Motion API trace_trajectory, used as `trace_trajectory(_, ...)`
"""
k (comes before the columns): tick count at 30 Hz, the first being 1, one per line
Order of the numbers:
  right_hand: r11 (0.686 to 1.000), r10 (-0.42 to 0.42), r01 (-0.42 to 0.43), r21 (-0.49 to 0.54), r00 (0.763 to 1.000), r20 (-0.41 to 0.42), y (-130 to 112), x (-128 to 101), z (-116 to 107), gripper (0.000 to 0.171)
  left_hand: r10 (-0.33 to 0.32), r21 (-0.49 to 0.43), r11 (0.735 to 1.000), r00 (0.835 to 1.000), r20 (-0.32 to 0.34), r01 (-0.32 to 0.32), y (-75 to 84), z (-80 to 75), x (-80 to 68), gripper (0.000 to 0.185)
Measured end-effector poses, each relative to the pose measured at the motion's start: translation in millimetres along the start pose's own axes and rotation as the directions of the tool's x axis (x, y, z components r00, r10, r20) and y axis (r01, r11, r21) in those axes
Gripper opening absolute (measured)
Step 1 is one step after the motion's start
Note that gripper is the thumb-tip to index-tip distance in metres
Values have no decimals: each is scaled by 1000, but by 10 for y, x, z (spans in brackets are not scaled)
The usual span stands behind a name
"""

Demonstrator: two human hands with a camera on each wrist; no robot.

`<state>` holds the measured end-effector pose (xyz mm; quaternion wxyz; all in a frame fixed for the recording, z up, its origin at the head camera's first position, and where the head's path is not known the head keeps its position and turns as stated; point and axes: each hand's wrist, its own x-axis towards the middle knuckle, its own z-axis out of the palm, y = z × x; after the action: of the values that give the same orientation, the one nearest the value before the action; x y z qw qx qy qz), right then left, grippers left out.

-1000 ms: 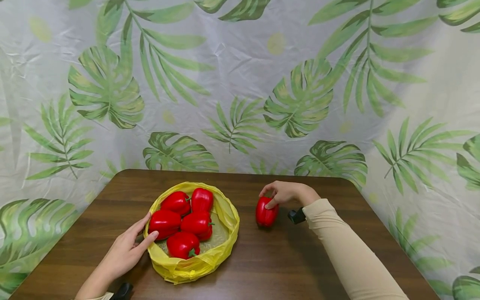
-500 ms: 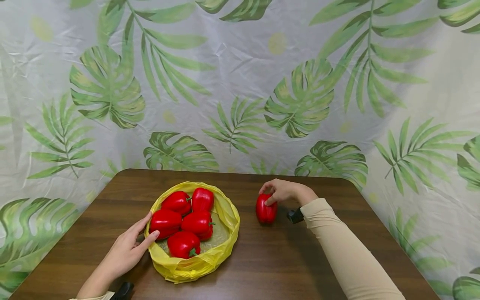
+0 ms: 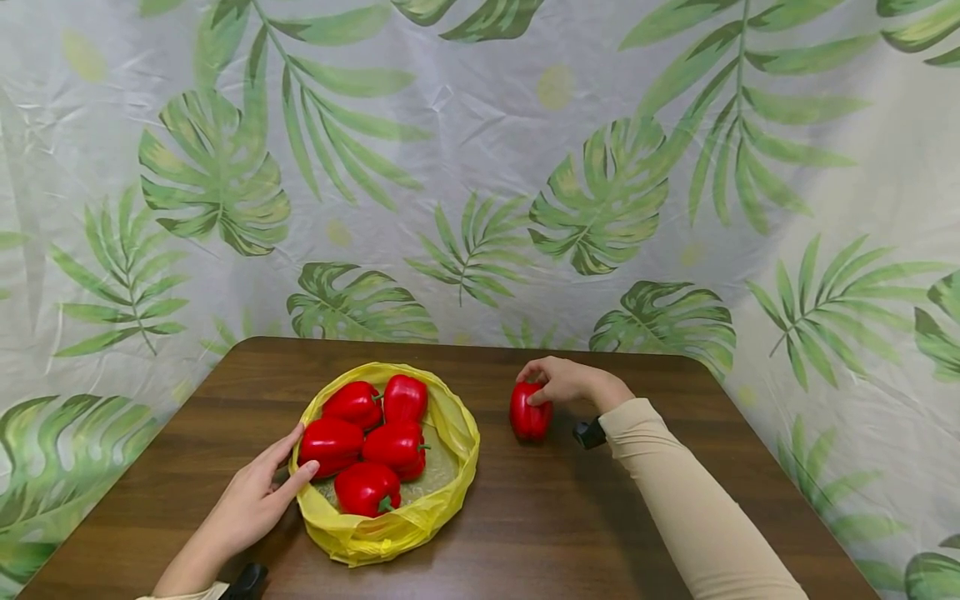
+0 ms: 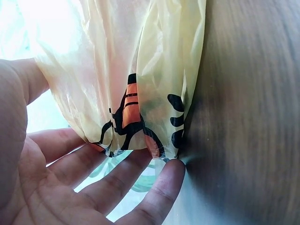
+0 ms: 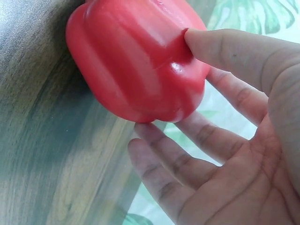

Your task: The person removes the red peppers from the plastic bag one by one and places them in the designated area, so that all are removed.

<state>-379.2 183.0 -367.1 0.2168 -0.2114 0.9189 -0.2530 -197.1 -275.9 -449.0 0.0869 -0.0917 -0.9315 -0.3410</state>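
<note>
our right hand [image 3: 564,383] is curled over a lone red pepper [image 3: 529,412] that stands on the wooden table [image 3: 570,517], right of the yellow bag [image 3: 450,433] and toward the far edge; in the right wrist view the thumb [image 5: 225,51] presses its glossy side while the other fingers [image 5: 187,154] wrap underneath, so the hand is clamped on the pepper. our left hand [image 3: 251,500] lies with its fingers apart and nearly straight against the near left rim of the bag, touching the plastic without pinching it, as the left wrist view shows. five more peppers [image 3: 375,442] sit heaped in the bag. we judge the main risk to be the pepper's slick, rounded skin: a thumb pushing on one lobe could squirt it out of our grasp and send it rolling toward the far edge of the table. the bag's rim is soft and slumped, so a pepper set down on it rather than inside could fold the plastic and tumble back out, and the flat left hand may not brace the rim against that.
</note>
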Motion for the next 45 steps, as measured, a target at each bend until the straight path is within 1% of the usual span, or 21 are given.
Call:
trace_trajectory(5,1000,-4,4,-15,1000,-3,-4,8,-2,41,0,-1,1000,1000,-2,0,-8,4,3,70)
trace_trajectory(10,1000,0,0,-8,1000,-1,-9,-3,-4,43,-4,4,1000,1000,4,4,-13,8,9,71)
trace_trajectory(15,1000,-16,16,-11,1000,-8,-18,-13,-21,44,-6,7,1000,1000,6,6,-5,4,7,71)
trace_trajectory(23,999,-50,49,-20,997,-56,-138,-45,-68,38,-1,7,1000,1000,-3,1,2,3,0,71)
trace_trajectory(29,993,-103,96,-71,990,-99,-293,-72,-79,37,6,5,1000,1000,-7,-6,3,6,1,70)
trace_trajectory(37,986,-136,122,-114,983,-124,-572,-71,-22,39,18,7,1000,1000,-13,-18,11,7,8,70)
trace_trajectory(41,990,-129,119,-79,983,-132,-741,-71,51,39,13,6,1000,1000,-12,-13,13,4,4,70)
trace_trajectory(45,995,-100,102,13,987,-124,-913,-79,145,41,11,11,1000,1000,-12,-11,12,1,-2,70)
